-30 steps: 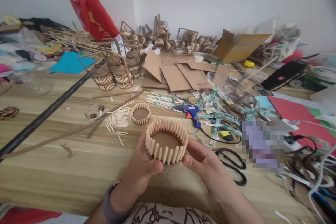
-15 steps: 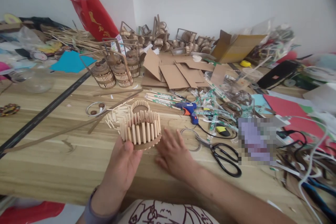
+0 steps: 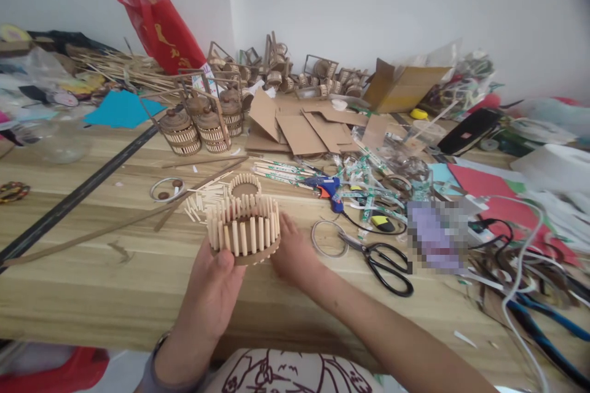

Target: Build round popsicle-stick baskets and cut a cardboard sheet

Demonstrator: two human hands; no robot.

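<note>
Gripping the stick-walled cup (image 3: 244, 239), thumb against its near side, the left hand (image 3: 209, 285) holds it above the tabletop (image 3: 92, 295), while the fingers of the right hand (image 3: 295, 255) are partly hidden behind it, their grip impossible to tell. Wood grain runs left of the fingers to a black strip (image 3: 78, 193), with the near edge bodyward and scissors (image 3: 386, 266) rightward. Beyond, against pale walls (image 3: 345, 0), a red bag (image 3: 166, 18) bears yellow characters, too blurred to read.

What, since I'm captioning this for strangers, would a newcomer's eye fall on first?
Probably the large red bag, tilted at the back left. Close up, the ring of upright wooden sticks in the left hand stands out near the middle. Beyond it to the right, the blue glue gun adds another bold patch of colour.
</note>
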